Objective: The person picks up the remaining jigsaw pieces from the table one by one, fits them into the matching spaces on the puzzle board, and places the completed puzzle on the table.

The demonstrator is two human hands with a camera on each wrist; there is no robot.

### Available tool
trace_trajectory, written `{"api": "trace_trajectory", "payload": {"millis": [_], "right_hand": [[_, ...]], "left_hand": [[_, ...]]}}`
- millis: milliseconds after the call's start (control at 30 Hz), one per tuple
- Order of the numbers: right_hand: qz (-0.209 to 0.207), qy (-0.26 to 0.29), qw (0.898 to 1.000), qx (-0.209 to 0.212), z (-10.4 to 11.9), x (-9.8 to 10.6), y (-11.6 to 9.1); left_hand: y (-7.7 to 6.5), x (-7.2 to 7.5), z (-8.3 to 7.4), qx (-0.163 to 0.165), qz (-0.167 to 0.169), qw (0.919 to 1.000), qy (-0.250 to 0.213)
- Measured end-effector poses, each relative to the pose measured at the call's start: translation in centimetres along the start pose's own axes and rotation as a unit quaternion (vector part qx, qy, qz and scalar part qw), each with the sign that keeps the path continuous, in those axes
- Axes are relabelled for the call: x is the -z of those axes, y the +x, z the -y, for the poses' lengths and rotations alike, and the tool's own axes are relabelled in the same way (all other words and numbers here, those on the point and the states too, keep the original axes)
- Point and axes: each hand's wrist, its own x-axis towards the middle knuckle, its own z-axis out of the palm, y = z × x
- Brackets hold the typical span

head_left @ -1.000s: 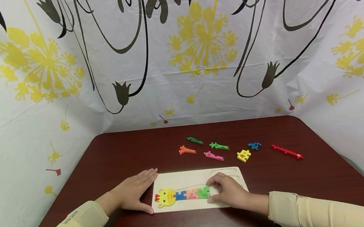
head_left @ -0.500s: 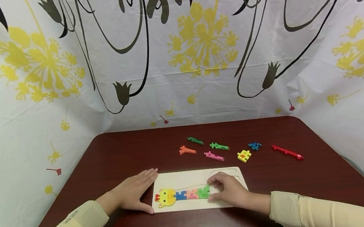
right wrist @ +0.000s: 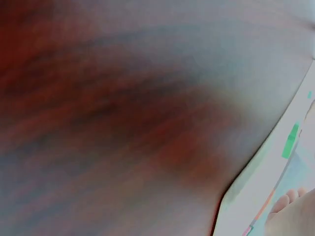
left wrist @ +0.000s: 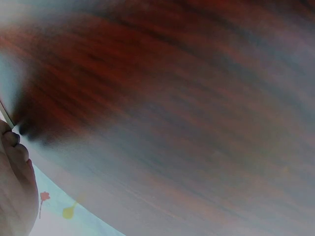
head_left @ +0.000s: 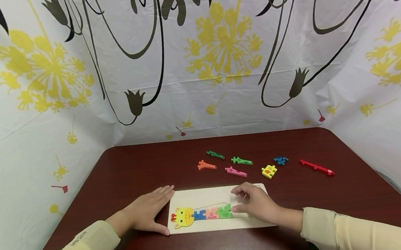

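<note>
A pale puzzle board (head_left: pixel 202 195) lies flat near the table's front. Set in it from the left are a yellow giraffe head (head_left: pixel 184 217), a blue piece (head_left: pixel 199 215), a salmon-pink piece (head_left: pixel 212 213) and a green piece (head_left: pixel 225 211). My left hand (head_left: pixel 147 211) rests at the board's left edge with straight, spread fingers. Over the board's right part is my right hand (head_left: pixel 258 205), thumb and fingers apart and loosely bent, just right of the green piece; nothing shows between them. Each wrist view catches only part of a hand at its edge.
Beyond the board lie loose pieces: dark green (head_left: pixel 215 155), orange (head_left: pixel 206 165), light green (head_left: pixel 241 161), pink (head_left: pixel 236 172), yellow (head_left: pixel 269 171), blue (head_left: pixel 280 160) and a long red strip (head_left: pixel 317 167). A patterned cloth (head_left: pixel 171 115) hangs behind the dark wooden table (head_left: pixel 146 160).
My right hand has come away from the green piece, a little to the right and farther from me. The left hand and the loose pieces have stayed put.
</note>
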Motion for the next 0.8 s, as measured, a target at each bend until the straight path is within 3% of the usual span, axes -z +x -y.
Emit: {"api": "trace_trajectory", "payload": {"millis": [367, 533, 800], "right_hand": [[-0.033, 0.012, 0.998, -0.043, 0.0, 1.4, 0.3], [-0.043, 0.017, 0.998, -0.045, -0.4, 2.2, 0.4], [-0.051, 0.019, 0.997, -0.051, -0.8, 3.6, 0.4]], "left_hand": [[0.0, -0.1, 0.0, -0.001, -0.007, 1.0000, 0.000], [-0.1, -0.1, 0.0, -0.006, -0.017, 0.9998, 0.002], [0.0, 0.2, 0.0, -0.001, -0.003, 1.0000, -0.002]]}}
